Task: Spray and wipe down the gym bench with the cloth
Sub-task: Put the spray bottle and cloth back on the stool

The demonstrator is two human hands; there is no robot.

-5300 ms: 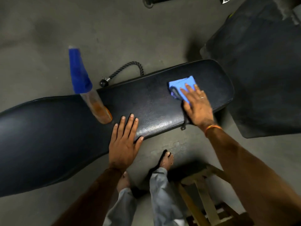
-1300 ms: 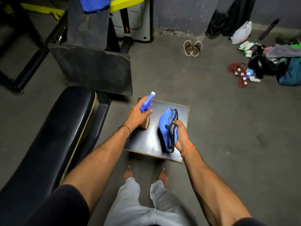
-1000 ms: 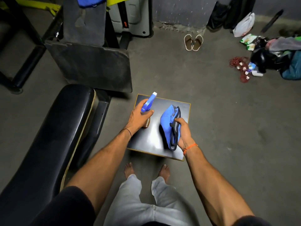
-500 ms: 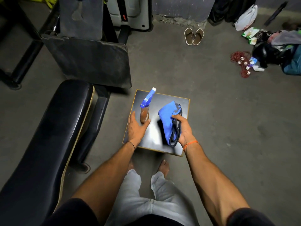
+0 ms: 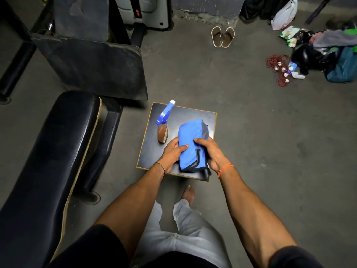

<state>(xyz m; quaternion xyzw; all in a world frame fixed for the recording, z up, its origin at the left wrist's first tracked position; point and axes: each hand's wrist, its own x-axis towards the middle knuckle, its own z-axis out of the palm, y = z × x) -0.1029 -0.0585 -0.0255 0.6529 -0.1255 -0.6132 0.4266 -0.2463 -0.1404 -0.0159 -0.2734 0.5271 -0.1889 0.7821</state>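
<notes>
- The cloth (image 5: 190, 144) is blue with a dark hem and is folded into a thick pad. It is held over the near right part of the desk (image 5: 193, 112); whether it rests on the desk cannot be told.
- The left hand (image 5: 171, 154) grips the cloth's left edge, its fingers (image 5: 182, 147) curled onto the fabric.
- The right hand (image 5: 212, 154) grips the cloth's right side, its fingers (image 5: 200, 141) bent over the fold.
- The bench (image 5: 48, 151) is long, black, padded and glossy, with a tan seam along its edge. It stands left of the desk, apart from it.
- The bottle (image 5: 163, 130) is clear and holds brown liquid. It has a blue trigger head and a white nozzle, and it stands upright on the desk's left part, just beside the left hand but not touching it.
- The desk is small and square, with a black top and a tan rim.
- Far right of the desk lies a teal bag (image 5: 342, 70) with grey and green clothes heaped on it.
- Beyond that is a white plastic bag (image 5: 284, 14); its contents are hidden.
</notes>
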